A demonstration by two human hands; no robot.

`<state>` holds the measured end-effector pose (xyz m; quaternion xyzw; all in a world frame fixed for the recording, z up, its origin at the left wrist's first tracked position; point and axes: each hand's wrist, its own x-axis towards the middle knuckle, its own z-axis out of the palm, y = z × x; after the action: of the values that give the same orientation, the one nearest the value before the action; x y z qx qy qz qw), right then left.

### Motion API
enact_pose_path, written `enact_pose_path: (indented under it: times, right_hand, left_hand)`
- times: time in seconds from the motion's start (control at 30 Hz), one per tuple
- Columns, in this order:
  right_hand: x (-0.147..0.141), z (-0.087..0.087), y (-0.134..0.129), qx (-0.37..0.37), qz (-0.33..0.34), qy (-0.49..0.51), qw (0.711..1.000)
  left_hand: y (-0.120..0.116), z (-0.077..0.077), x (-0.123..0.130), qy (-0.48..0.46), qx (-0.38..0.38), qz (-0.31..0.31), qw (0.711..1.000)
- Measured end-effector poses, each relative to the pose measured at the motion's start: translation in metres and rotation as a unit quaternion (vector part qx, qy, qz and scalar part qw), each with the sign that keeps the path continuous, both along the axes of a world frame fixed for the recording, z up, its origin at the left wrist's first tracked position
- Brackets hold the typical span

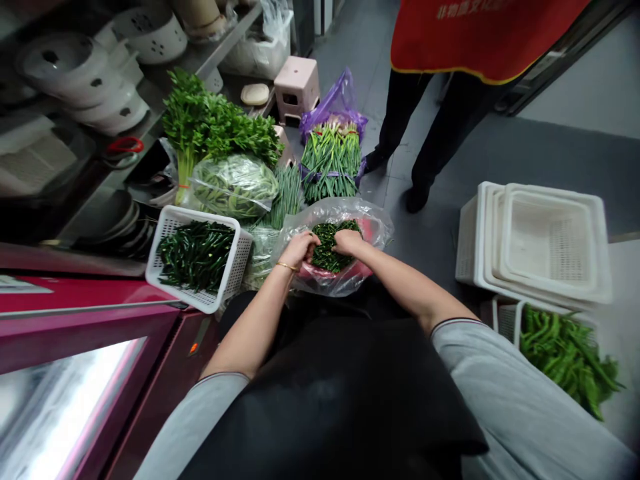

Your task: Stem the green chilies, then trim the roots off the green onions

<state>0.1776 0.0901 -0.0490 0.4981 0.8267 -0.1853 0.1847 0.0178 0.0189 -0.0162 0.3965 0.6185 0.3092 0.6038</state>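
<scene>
Dark green slender pieces, maybe small chillies, lie heaped in a clear plastic bag with pink showing inside it. At the heap's left edge my left hand has its fingers curled and pressed together. Across from it, my right hand is closed like a fist on the heap's right upper side. What either hand pinches is too small and hidden to make out. Left of the bag stands a white basket of long dark green chillies.
Behind the bag lie garlic shoots in purple plastic, bagged green beans and leafy celery. A person in a red apron stands ahead. Stacked white baskets and green peppers are at right, a pink stool behind.
</scene>
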Motion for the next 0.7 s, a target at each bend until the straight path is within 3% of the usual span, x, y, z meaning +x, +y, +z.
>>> enact_pose_path:
  times: [0.03,0.1,0.27,0.4,0.5,0.6,0.7]
  right_hand:
    - [-0.002,0.0,0.002,-0.004,-0.004,0.002,1.0]
    - [0.0,0.004,0.009,0.0,-0.007,0.02,1.0]
    - [0.028,0.024,0.024,0.017,-0.011,0.124,0.992]
    - [0.043,0.029,0.024,0.009,-0.017,0.064,0.998]
    - [0.045,0.028,0.021,0.031,-0.021,0.03,0.999]
    - [0.039,0.028,0.018,0.088,-0.05,0.047,0.994]
    - [0.031,0.025,0.012,0.062,-0.035,0.034,0.997]
  left_hand:
    - [0.002,-0.002,-0.002,-0.01,-0.015,0.052,0.998]
    - [0.005,-0.008,-0.001,-0.011,-0.022,0.073,0.997]
    - [0.024,-0.03,0.014,0.096,0.056,-0.024,0.994]
    - [0.04,-0.036,0.009,0.286,0.121,-0.051,0.949]
    - [0.041,-0.035,0.006,0.341,0.129,-0.084,0.927]
    - [0.042,-0.036,0.017,0.428,0.099,-0.144,0.887]
    - [0.053,-0.042,0.031,0.492,0.045,-0.149,0.856]
